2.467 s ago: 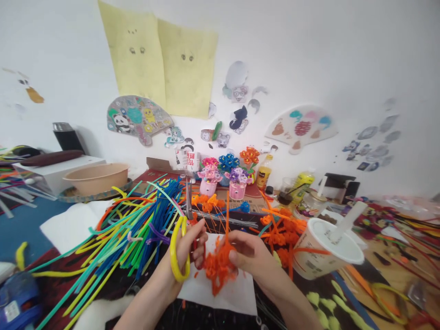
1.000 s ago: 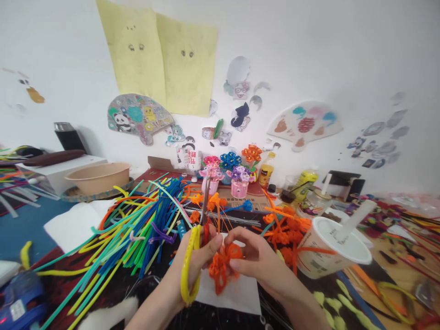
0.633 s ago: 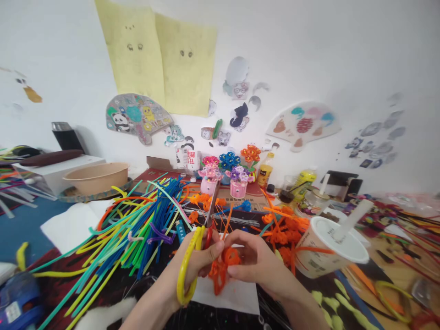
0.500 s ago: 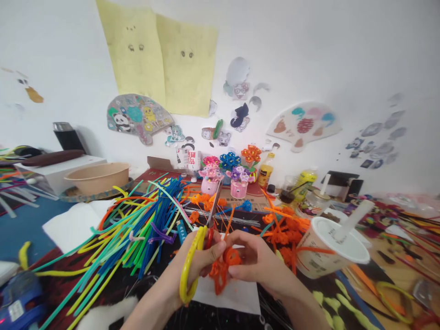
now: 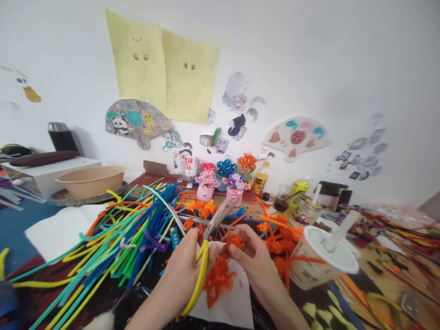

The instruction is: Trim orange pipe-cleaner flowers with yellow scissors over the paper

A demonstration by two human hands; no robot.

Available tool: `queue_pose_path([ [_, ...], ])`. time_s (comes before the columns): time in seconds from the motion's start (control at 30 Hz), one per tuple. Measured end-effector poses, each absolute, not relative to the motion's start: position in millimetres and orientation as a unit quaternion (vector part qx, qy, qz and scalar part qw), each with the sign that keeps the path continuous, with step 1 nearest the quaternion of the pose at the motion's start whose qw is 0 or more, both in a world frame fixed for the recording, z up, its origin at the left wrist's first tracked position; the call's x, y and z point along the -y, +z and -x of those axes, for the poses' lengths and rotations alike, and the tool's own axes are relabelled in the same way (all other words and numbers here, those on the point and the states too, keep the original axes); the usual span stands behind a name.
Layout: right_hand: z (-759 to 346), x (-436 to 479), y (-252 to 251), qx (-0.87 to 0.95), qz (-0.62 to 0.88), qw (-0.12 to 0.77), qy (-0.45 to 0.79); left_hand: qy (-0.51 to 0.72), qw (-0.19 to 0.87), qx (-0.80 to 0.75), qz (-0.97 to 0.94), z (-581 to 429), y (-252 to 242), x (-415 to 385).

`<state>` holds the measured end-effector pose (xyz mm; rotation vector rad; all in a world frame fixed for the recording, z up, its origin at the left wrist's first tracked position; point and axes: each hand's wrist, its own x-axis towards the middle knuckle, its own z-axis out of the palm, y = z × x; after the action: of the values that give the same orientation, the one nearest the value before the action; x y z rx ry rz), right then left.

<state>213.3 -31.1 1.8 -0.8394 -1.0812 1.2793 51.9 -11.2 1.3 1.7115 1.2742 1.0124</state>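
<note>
My left hand (image 5: 184, 261) grips a pair of yellow-handled scissors (image 5: 200, 280), with the steel blades (image 5: 216, 221) pointing up and to the right. My right hand (image 5: 252, 261) pinches a fluffy orange pipe cleaner flower (image 5: 234, 241) between its fingers. Below it, a shaggy mass of orange pipe cleaner (image 5: 217, 280) hangs or rests on a sheet of white paper (image 5: 233, 307). The scissors' pivot is partly hidden by my left fingers. Orange snippets are scattered on the paper.
A large fan of multicoloured pipe cleaners (image 5: 127, 233) lies left of my hands. Orange pipe cleaner flowers (image 5: 278, 243) are heaped to the right, beside a lidded white cup with a straw (image 5: 321, 256). Pink pots of pipe cleaner flowers (image 5: 206, 190) stand behind.
The scissors have swung to lean right, and my hands have moved slightly apart. The orange mass now hangs lower over the paper. The view has tilted slightly.
</note>
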Motion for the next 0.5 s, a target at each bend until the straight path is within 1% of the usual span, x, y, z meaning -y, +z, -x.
queue_pose_path([
  [0.1, -214.8, 29.1, 0.6, 0.473, 0.365, 0.621, 0.507, 0.347, 0.352, -0.500, -0.711, -53.8, 2.0, 13.1],
  [0.37, -215.4, 30.1, -1.1, 0.491, 0.366, 0.662, 0.432, 0.313, 0.359, -0.467, -0.745, -58.1, -1.1, 13.9],
  [0.5, -211.9, 32.9, 1.6, 0.491, 0.371, 0.675, 0.406, 0.290, 0.384, -0.458, -0.748, -61.2, 0.1, 17.4],
])
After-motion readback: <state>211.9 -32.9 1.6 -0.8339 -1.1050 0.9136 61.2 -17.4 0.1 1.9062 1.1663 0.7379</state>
